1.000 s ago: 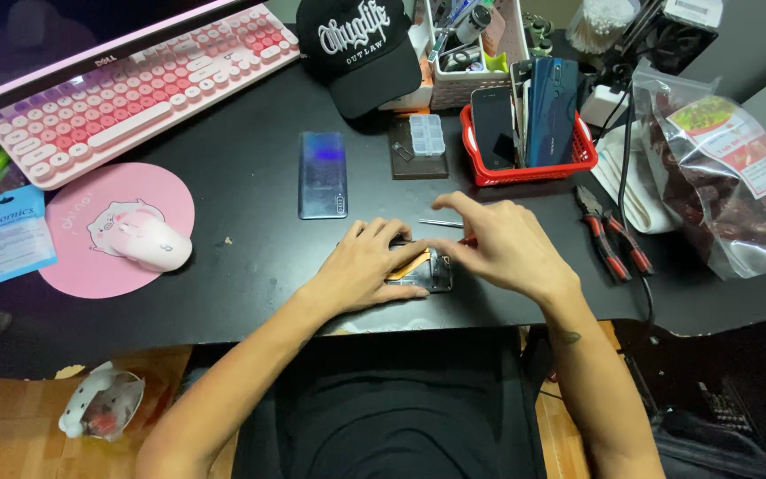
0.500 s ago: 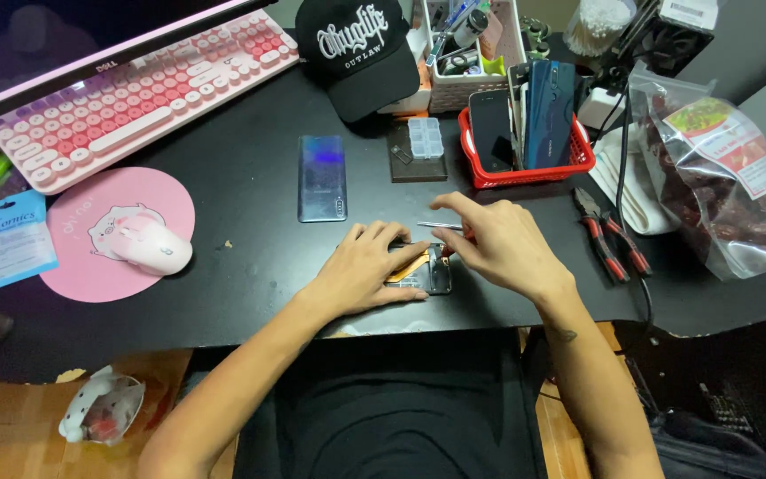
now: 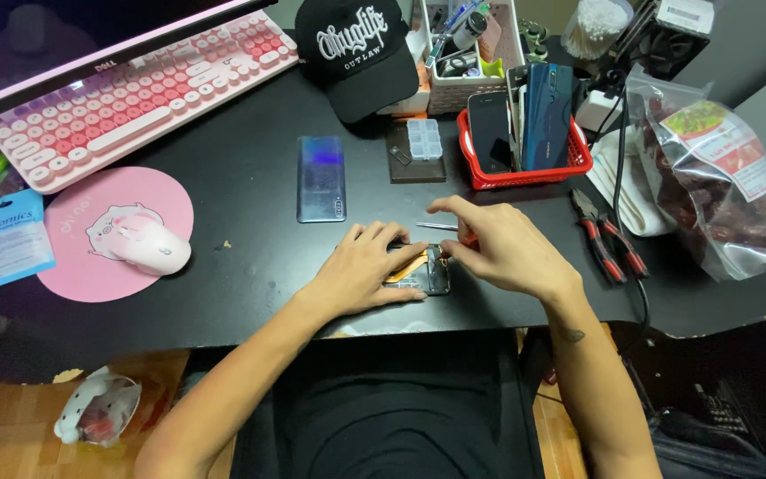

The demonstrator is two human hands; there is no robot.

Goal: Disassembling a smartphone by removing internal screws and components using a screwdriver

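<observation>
Head view: an opened phone [image 3: 420, 270] lies flat near the desk's [image 3: 250, 257] front edge. The left hand [image 3: 363, 270] presses it down, fingers spread flat. The right hand [image 3: 498, 248] pinches at its upper edge — what it grips I cannot tell. Tweezers [image 3: 436, 226] lie just beyond. The phone looks light, stiff and fragile inside — best held by its rim.

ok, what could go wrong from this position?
The opened phone lies close to the desk's front edge; a push from the left hand might slide it off. The right hand works fine parts inside it, so small pieces could roll away. The tweezers beside it could get knocked.
</observation>
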